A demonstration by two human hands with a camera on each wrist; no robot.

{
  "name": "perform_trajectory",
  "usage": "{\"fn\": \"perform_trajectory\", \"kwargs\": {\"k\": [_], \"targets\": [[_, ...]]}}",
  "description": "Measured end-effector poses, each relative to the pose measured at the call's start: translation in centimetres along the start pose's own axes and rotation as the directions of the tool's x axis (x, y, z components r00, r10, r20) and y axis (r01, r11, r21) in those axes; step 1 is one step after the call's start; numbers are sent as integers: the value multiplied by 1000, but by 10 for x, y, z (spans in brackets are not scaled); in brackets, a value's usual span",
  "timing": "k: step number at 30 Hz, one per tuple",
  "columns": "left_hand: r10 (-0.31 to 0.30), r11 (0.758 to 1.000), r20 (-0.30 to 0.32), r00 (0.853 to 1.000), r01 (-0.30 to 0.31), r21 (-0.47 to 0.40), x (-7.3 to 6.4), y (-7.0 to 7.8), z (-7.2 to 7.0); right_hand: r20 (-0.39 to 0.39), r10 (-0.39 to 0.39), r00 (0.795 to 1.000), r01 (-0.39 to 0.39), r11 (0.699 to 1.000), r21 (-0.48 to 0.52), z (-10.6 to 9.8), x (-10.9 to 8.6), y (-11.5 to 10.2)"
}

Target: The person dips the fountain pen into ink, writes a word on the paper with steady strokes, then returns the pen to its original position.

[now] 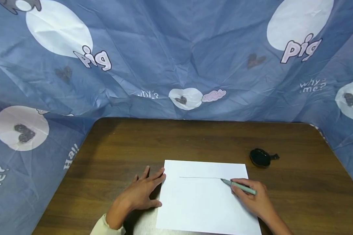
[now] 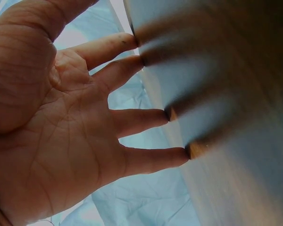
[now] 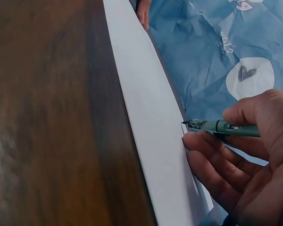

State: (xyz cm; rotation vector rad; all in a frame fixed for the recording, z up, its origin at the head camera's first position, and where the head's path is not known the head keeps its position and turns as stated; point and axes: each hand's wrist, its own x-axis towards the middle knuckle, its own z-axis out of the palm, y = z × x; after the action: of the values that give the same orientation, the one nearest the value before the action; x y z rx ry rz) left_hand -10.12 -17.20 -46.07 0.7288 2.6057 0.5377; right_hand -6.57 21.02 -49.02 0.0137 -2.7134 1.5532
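Note:
A white sheet of paper [image 1: 206,205] lies on the brown table, with one thin, nearly level line [image 1: 198,177] across its upper part. My right hand [image 1: 254,197] pinches a green fountain pen [image 1: 243,187], whose nib meets the line's right end. In the right wrist view the pen [image 3: 240,129] sits between thumb and fingers, its dark nib pointing at the paper [image 3: 148,122]. Spread out at the sheet's left edge, my left hand [image 1: 141,192] touches the paper's border and the tabletop. Its straight fingers [image 2: 141,162] press fingertips down in the left wrist view.
A small black pan-shaped dish [image 1: 260,157] with a short handle stands beyond the sheet's upper right corner. The wooden table [image 1: 176,138] ends at a back edge, where a blue printed cloth [image 1: 164,58] hangs behind and around it.

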Motion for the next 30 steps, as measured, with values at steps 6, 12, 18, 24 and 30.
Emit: {"fn": "perform_trajectory", "kwargs": {"k": [6,12,18,24,30], "targets": [[6,1000,7,1000,-5,-19,-1,-1,-1,-8,28,1000,-28,999,-22,-2,-1,-2],[0,1000,19,1000,1,-21,-2,-3,0,-23,20,1000,-21,999,-35,1,-1,-2],[3,1000,22,1000,-2,-20,0,-3,0,-58,-24,998,25,1000,3,3,0,-4],[8,1000,9,1000,-8,-8,0,-3,-1,-61,-80,995,81,997,5,19,10,-13],[-5,1000,29,1000,5,2,1,-3,-2,-61,-201,978,197,978,-66,40,23,-24]]}}
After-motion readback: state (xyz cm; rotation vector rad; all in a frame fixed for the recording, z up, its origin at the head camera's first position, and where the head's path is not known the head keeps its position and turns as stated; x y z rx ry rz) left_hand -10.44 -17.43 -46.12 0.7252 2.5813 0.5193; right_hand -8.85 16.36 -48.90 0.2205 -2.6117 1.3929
